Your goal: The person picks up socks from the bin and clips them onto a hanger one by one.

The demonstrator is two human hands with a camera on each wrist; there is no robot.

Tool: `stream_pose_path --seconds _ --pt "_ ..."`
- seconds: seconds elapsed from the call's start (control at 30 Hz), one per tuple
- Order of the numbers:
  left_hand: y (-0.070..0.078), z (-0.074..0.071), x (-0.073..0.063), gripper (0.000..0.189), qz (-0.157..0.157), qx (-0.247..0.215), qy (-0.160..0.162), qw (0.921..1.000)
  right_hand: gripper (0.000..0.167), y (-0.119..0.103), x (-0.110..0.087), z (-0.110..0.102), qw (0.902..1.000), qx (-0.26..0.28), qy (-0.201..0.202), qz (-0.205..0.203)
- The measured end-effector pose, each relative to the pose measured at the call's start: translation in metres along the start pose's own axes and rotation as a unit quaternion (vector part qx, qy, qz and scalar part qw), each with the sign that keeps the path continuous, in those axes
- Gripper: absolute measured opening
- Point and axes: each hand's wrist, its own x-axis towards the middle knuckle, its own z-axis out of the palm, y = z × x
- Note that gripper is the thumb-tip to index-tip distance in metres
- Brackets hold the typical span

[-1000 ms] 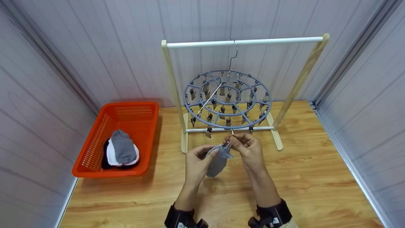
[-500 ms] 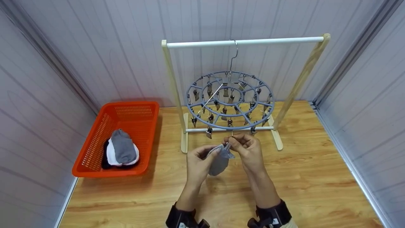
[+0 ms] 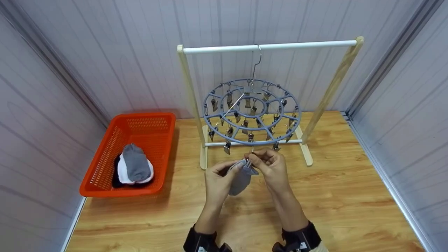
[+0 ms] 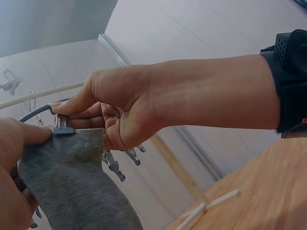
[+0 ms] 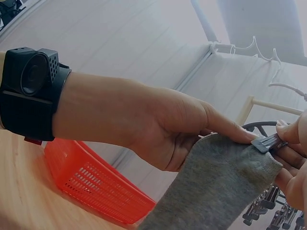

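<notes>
A grey sock hangs between both hands, in front of the round clip hanger. My left hand pinches its cuff, the thumb lying close to a metal clip in the right wrist view. My right hand pinches the handle end of that clip, whose jaws sit over the cuff edge in the left wrist view. The clip is linked to the hanger's front rim. Several other clips dangle from the rings with nothing in them. Curled fingers hide part of the cuff.
An orange basket on the left holds a grey sock on top of white and black cloth. The hanger hooks over the white rail of a wooden-legged rack on the wood floor. Panel walls stand around.
The hanger has swayed slightly right, then back left. My right hand has shifted a little left with the clip. Both hands keep their hold at the cuff.
</notes>
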Motion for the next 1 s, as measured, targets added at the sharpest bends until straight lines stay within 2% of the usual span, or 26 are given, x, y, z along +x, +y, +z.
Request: stream_pose_path --seconds 0.47,0.7,1.0 --pt "0.0005 -0.0018 0.0005 0.012 -0.006 0.000 0.004 1.0000 0.028 -0.0012 -0.0004 0.0028 0.9998 0.001 -0.009 0.020" --pt "-0.0001 -0.0020 0.0009 0.014 0.004 -0.007 -0.004 1.0000 0.025 -0.0008 0.0011 0.0035 0.9991 -0.017 -0.003 0.038" --pt "0.0017 -0.0035 0.0006 0.014 -0.011 0.002 -0.012 0.9999 0.026 -0.0020 0.0028 0.0006 0.9969 -0.069 -0.018 0.033"
